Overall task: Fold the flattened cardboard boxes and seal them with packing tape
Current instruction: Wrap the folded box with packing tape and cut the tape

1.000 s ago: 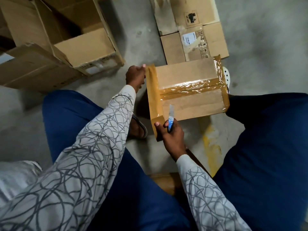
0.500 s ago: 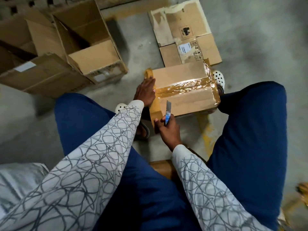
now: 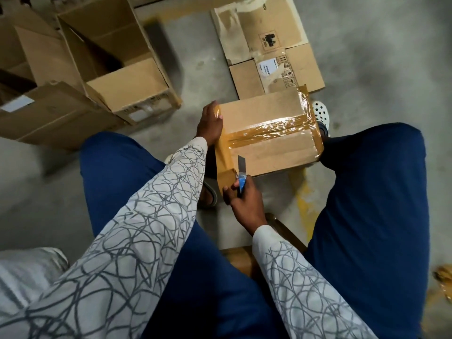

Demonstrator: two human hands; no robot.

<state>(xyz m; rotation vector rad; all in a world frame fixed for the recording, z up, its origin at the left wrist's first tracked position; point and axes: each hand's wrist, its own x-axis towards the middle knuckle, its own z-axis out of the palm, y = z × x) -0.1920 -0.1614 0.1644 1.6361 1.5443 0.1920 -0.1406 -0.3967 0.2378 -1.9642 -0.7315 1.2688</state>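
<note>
A small folded cardboard box stands on the floor between my knees, with brown packing tape across its top seam and down its left and right sides. My left hand lies flat against the box's left edge, pressing the tape there. My right hand grips a blue utility knife at the box's near left corner, blade up, next to the loose tape end. No tape roll is visible.
An open box and other cartons lie at the upper left. A flattened box with labels lies on the concrete floor behind the taped box. My blue-trousered legs flank the work. A crumpled tape scrap is at the right edge.
My left hand slid down the box's left side from its far corner to the middle of that edge. The knife hand stayed at the near corner. The camera view shifted.
</note>
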